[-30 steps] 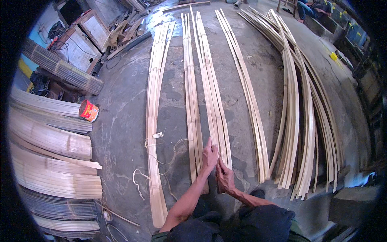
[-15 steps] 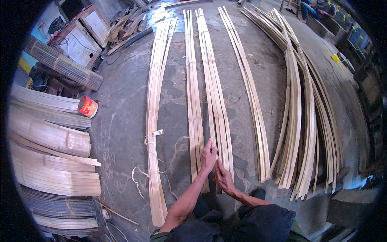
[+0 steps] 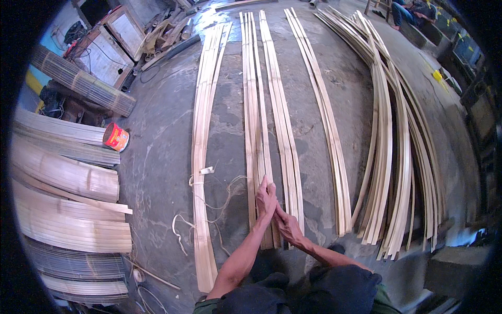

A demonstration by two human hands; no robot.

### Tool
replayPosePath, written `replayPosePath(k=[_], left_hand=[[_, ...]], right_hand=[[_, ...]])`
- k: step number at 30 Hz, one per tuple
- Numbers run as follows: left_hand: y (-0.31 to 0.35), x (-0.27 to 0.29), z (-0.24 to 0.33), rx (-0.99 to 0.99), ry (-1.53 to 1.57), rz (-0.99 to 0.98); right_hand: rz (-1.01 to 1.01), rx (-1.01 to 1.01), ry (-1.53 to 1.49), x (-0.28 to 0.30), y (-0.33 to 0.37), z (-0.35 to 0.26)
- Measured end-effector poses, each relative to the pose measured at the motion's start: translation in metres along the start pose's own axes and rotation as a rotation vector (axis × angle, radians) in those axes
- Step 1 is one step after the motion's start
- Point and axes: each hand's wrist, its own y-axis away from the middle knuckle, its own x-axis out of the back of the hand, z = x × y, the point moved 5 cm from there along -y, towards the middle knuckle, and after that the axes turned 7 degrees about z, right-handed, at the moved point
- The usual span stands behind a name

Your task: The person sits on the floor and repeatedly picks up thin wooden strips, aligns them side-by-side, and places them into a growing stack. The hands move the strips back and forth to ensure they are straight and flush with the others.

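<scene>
Long pale bamboo strips lie lengthwise on the floor in several rows. My left hand (image 3: 266, 199) is closed on one bamboo strip (image 3: 263, 136), its index finger stretched along the top. This strip lies against the right side of the middle-left row (image 3: 251, 120). My right hand (image 3: 288, 226) is just behind, its fingers pressed together at the same strip near its close end; the fingertips are partly hidden by my left wrist. Under and right of that hand runs another row of strips (image 3: 283, 131), with a narrow gap between the two rows.
To the left lies a tied strip bundle (image 3: 200, 136) with loose string (image 3: 178, 235). Further right are a thin row (image 3: 327, 120) and a large fanned pile (image 3: 384, 131). Slatted bamboo pieces (image 3: 73, 220) and a red-orange tub (image 3: 115, 137) line the left. A person sits far right.
Both hands have moved the strip left, from the middle-right row to the middle-left row. The gap between these rows has shifted to the strip's right side.
</scene>
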Motion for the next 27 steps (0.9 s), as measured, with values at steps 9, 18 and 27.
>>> replayPosePath(k=[9, 18, 27], left_hand=[[-0.006, 0.031, 0.017, -0.527, -0.571, 0.013], [-0.008, 0.028, -0.007, -0.574, -0.837, -0.193], [-0.01, 0.035, 0.011, -0.458, -0.623, -0.09]], right_hand=[[0.0, 0.107, 0.131, -0.008, -0.005, 0.032], [-0.027, 0.084, 0.237, -0.01, -0.005, 0.037], [0.106, 0.171, 0.098, -0.006, 0.01, 0.014]])
